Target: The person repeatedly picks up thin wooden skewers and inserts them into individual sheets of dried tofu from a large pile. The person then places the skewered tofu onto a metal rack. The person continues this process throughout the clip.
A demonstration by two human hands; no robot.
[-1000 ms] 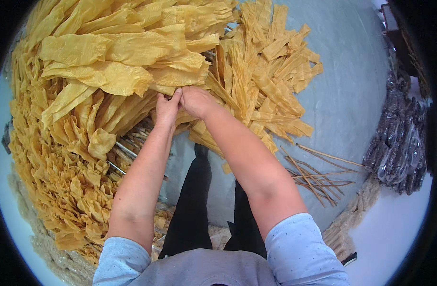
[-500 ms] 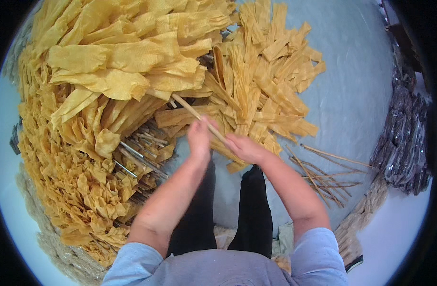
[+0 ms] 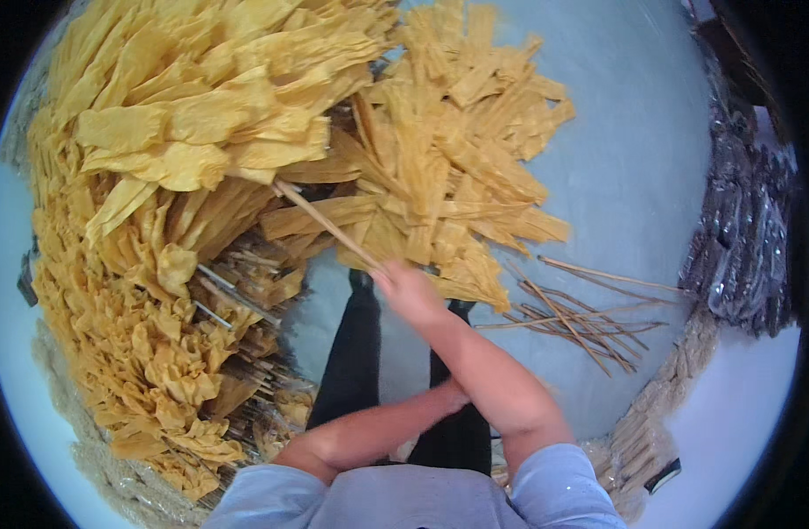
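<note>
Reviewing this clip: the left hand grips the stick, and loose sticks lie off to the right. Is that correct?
Not quite: the head view shows the right hand gripping the stick. The loose sticks do lie to the right.

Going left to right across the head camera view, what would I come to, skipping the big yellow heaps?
Silvery rods → the pale wooden stick → the right hand gripping it → loose thin sticks → dark, shiny bundles.

Left hand off the wooden stick (image 3: 331,227), now hidden behind the right forearm (image 3: 485,357); left forearm (image 3: 378,430) swung across beneath it. Right hand (image 3: 411,295) alone grips the stick.
</note>
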